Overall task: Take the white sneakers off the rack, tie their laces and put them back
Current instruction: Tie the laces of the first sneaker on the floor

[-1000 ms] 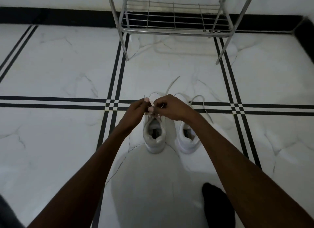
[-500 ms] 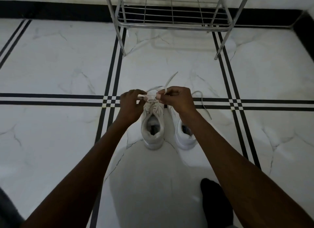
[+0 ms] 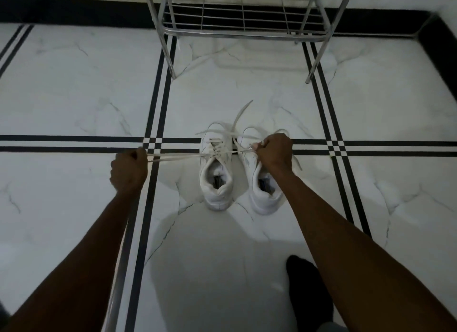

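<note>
White leather-look sneakers (image 3: 235,173) sit side by side on the marble floor (image 3: 74,89) w/ the steel wire rack (image 3: 243,17) just beyond, left hand (image 3: 128,169) & right hand (image 3: 275,152) both fisted around the left shoe's flat floppy laces (image 3: 178,156), pulled taut, prob light & easy to grab by the heel collar.

The rack (image 3: 244,22) at the far wall is cut off by the top edge, so only its lowest shelf and legs show. The right hand (image 3: 275,151) covers the laced front of the right sneaker (image 3: 265,190). Inside the left hand (image 3: 128,169), the lace (image 3: 178,156) end vanishes in the fist. A dark sock (image 3: 305,292) near the bottom is partly behind the right forearm.
</note>
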{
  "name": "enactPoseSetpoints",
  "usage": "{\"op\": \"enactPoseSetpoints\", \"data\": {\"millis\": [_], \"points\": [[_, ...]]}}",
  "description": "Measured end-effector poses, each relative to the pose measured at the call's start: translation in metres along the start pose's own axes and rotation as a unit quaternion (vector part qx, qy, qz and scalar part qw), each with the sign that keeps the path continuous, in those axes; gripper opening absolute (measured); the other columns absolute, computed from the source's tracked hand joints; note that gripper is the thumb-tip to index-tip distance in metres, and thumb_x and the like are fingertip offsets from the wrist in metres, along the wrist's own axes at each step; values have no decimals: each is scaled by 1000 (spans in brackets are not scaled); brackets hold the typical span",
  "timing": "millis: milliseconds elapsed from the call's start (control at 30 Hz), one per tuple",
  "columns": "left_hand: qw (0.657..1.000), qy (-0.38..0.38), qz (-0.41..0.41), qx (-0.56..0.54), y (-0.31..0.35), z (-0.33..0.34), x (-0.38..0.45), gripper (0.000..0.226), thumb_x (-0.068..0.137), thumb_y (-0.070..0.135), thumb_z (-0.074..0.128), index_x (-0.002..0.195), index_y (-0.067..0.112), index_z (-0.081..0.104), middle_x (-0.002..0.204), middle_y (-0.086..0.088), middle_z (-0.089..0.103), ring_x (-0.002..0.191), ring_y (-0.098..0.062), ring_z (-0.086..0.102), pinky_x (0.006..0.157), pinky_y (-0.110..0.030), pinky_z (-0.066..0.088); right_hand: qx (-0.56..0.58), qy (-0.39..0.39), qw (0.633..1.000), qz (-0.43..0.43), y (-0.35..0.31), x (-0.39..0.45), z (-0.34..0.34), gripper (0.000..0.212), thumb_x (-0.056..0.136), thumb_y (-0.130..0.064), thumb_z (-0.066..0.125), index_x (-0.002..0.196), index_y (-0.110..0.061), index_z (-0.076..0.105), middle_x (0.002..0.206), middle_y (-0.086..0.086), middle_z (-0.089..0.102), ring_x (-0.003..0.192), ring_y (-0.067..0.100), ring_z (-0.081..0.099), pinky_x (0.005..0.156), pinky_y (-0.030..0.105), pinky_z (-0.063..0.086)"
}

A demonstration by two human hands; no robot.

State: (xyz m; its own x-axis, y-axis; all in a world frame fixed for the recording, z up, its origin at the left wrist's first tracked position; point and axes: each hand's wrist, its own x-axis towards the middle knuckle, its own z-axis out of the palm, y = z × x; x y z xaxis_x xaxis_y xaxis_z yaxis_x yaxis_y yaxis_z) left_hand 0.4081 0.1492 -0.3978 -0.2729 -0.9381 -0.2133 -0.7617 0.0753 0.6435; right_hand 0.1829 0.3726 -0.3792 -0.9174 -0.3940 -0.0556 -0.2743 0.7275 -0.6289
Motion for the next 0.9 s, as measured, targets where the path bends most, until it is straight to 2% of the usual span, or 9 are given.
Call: {"op": "enactPoseSetpoints", "data": {"millis": [100, 233, 333, 467, 567, 667, 767, 833, 900], "points": [[937, -117, -61, -323, 4, 6, -8, 41, 105, 41, 48, 88, 7, 65, 87, -13, 70, 92, -29, 68, 90, -44, 59, 30, 16, 999, 5, -2, 1, 2, 24, 85, -15, 74, 75, 7, 72, 79, 19, 74, 80, 28, 71, 71, 32, 55], [888, -166, -48, -427, 33, 3, -17, 45, 108, 40, 42, 73, 13, 51, 55, 1, 52, 62, -18, 62, 77, -36, 63, 74, -14, 997, 27, -9, 6, 1, 23, 84, -22, 76, 76, -1, 72, 80, 15, 76, 80, 27, 72, 73, 32, 56], [907, -176, 36, -380, 56, -2, -18, 42, 107, 45, 44, 76, 17, 51, 61, 2, 39, 53, -11, 41, 54, -26, 45, 123, -48, 991, 26, -12, 7, -1, 23, 84, -22, 76, 73, -2, 69, 79, 11, 78, 77, 23, 75, 79, 38, 60], [920, -172, 231, -267, 100, -13, -25, 46, 106, 45, 47, 92, 6, 68, 62, 12, 48, 60, -10, 40, 56, -25, 36, 237, -107, 964, 57, -22, 7, 1, 22, 87, -14, 74, 70, -9, 63, 79, 12, 78, 68, 19, 76, 77, 40, 63], [930, -87, 346, -87, 120, -19, -24, 46, 102, 51, 51, 93, 14, 76, 58, 9, 59, 55, -14, 51, 60, -30, 42, 254, -101, 960, 58, -26, 7, 0, 26, 89, -12, 72, 66, -15, 59, 76, 12, 76, 65, 20, 74, 76, 37, 62], [943, 16, 327, 59, 111, -22, -13, 46, 101, 56, 49, 88, 19, 74, 65, 5, 63, 63, -21, 62, 62, -34, 47, 230, -76, 969, 45, -25, 10, 3, 28, 87, -11, 73, 63, -15, 58, 75, 14, 76, 67, 22, 75, 76, 40, 62], [973, 40, 207, 93, 73, -24, 2, 45, 102, 51, 49, 89, 15, 73, 71, 0, 64, 71, -25, 62, 67, -32, 42, 140, -29, 989, 35, -19, 14, 5, 19, 84, -13, 74, 69, -5, 65, 78, 17, 76, 76, 27, 75, 76, 40, 61], [983, 12, 162, 88, 44, -19, 5, 38, 103, 40, 54, 98, 8, 75, 83, -9, 71, 81, -27, 66, 73, -32, 43, 91, -1, 996, 23, -14, 11, 5, 25, 82, -14, 77, 96, 3, 66, 99, 19, 72, 96, 30, 70, 84, 37, 55], [981, -42, 183, 50, 31, -7, -3, 25, 102, 21, 59, 111, 3, 74, 107, -18, 75, 101, -33, 70, 82, -29, 44, 96, 2, 995, -11, -12, 6, 5, 64, 78, -15, 83, 132, -2, 51, 129, 19, 56, 118, 28, 56, 97, 34, 44]]}}
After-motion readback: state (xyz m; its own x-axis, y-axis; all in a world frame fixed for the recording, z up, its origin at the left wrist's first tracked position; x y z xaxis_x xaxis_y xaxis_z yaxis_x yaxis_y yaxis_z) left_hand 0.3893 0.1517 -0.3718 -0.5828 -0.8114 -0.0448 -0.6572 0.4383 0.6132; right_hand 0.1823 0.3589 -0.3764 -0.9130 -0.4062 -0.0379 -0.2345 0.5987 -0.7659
